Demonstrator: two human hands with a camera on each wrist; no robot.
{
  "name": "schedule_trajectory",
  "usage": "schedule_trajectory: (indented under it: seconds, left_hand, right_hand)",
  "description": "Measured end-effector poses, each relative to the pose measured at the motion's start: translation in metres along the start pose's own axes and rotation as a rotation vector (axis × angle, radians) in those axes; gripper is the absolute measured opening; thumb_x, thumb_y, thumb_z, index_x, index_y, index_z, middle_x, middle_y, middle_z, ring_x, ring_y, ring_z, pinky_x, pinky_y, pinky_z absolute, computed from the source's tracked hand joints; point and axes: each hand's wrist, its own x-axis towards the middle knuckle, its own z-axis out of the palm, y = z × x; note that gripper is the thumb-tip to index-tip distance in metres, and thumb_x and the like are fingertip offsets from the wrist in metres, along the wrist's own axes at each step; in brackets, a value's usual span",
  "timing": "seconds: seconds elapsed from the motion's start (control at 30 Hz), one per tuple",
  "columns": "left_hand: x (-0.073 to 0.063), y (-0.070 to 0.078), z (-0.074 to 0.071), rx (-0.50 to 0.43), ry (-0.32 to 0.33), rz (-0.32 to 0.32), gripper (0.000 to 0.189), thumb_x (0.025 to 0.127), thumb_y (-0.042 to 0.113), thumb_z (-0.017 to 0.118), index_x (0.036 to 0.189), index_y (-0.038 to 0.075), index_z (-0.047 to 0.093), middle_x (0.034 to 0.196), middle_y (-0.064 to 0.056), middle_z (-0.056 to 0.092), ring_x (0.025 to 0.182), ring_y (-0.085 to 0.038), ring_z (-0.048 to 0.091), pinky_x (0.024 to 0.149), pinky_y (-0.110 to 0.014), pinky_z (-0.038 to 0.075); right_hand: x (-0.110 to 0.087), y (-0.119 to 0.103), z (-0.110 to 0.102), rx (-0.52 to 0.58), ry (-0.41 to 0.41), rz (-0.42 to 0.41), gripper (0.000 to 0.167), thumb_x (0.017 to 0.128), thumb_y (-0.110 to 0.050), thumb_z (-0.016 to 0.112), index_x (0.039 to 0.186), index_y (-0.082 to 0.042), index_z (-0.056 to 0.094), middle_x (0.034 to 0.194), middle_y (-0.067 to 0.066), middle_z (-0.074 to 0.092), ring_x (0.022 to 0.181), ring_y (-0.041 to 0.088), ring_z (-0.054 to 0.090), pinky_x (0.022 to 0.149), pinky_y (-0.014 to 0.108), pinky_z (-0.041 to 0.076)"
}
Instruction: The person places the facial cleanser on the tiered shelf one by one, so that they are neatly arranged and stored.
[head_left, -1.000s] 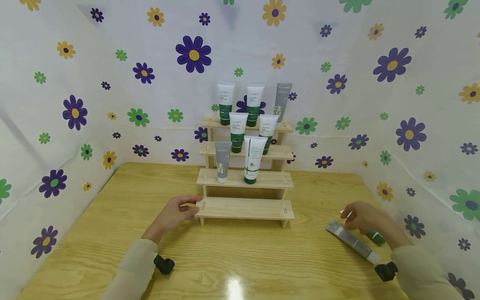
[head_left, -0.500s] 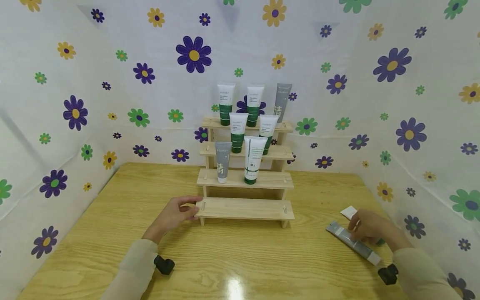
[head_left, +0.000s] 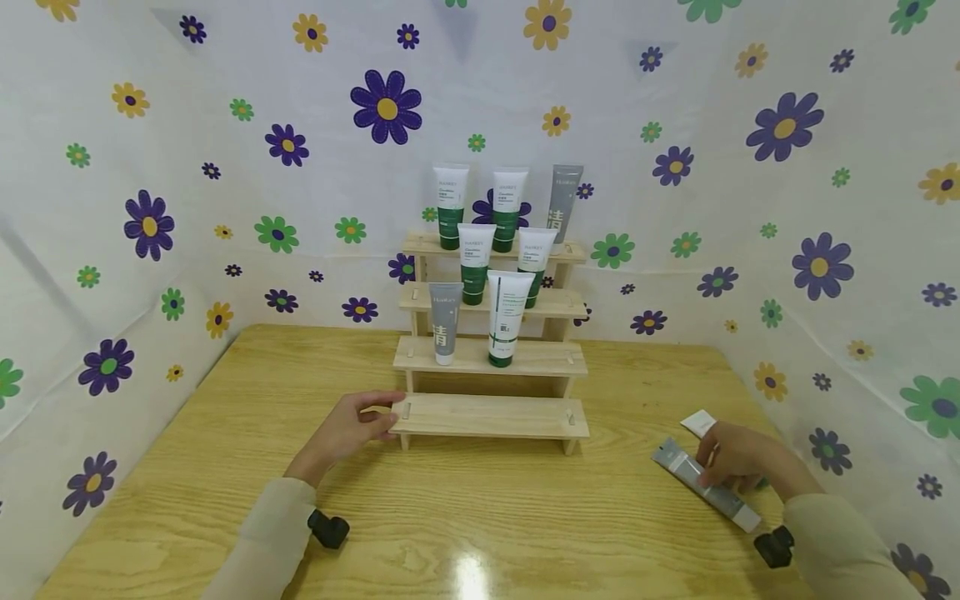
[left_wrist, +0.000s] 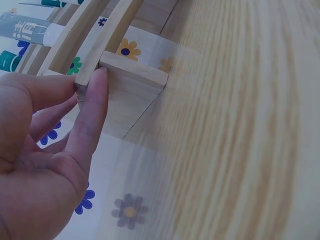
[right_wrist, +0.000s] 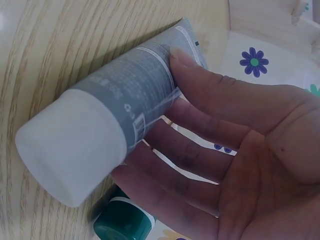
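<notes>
My left hand (head_left: 347, 429) pinches the left end of the lowest step of a wooden tiered display stand (head_left: 487, 415); in the left wrist view, thumb and finger close on the board's corner (left_wrist: 90, 65). At the right, my right hand (head_left: 742, 454) holds a grey squeeze tube (head_left: 684, 467) lying slanted on the table. Its thumb presses on one side and the fingers curl along the other, as the right wrist view shows; the tube's white cap (right_wrist: 70, 145) points toward the camera. Partly hidden behind this hand lies a white-and-green tube (head_left: 697, 422), its green cap (right_wrist: 125, 220) showing below.
Upright tubes stand on the upper three steps: white-and-green ones (head_left: 452, 204), a grey one (head_left: 564, 204) at top right, and a grey tube (head_left: 446, 321) beside a white tube (head_left: 508, 317) on the third. A flowered cloth (head_left: 300, 208) surrounds the wooden table (head_left: 450, 508).
My right hand has shifted from the white-and-green tube onto the grey tube and now grips it; the white tube's end has come into view. My left hand stays on the stand.
</notes>
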Motion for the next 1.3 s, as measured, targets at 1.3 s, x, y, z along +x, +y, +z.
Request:
schedule_trajectory:
  seconds: [1.3]
  left_hand:
    - [0.001,-0.001,0.0,0.004,-0.013,0.019,0.045,0.103,0.006,0.062,0.146,-0.005,0.053,0.151,-0.031,0.048,0.111,-0.021,0.07,0.088,-0.029,0.064]
  right_hand:
    - [0.007,-0.059,-0.039,0.084,0.201,-0.316,0.028,0.092,-0.003,0.073,0.111,0.017,0.065,0.1,0.031,0.072,0.085,0.028,0.072,0.069,0.043,0.067]
